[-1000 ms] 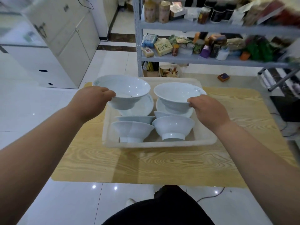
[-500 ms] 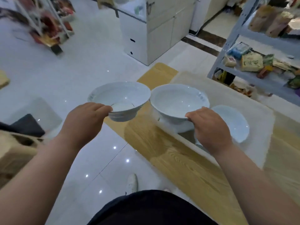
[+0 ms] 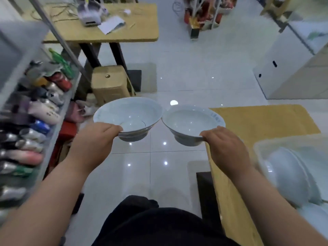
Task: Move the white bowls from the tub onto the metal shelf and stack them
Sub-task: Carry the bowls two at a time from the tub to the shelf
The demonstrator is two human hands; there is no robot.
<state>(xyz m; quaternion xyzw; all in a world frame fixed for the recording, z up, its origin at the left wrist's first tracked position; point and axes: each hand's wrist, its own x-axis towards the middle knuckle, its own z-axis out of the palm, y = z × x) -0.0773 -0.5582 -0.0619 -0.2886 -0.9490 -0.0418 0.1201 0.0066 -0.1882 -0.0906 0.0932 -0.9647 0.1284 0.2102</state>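
My two bare forearms reach forward over a glossy tiled floor (image 3: 150,166). My left hand (image 3: 94,141) pinches the near rim of one white bowl (image 3: 127,114), thumb on top and fingers curled beneath. My right hand (image 3: 225,148) grips the near rim of a second bowl (image 3: 190,121) the same way. Both bowls are upright, empty and held over the floor. Their rims are just beside each other; I cannot tell whether they touch.

To my right, on the wooden surface (image 3: 257,118), stands the pale tub (image 3: 262,148) with more white bowls (image 3: 287,174) lying in it. To my left runs the metal shelf (image 3: 58,125), its visible tier crowded with blurred packets and bottles. Farther off is a far surface (image 3: 106,32) strewn with paper and cables.

I judge this the carrying step, between tub and shelf. Next I need a bare spot on the shelf, then to set one bowl down level and nest the other in it gently, since a rim pinch holds weakly.
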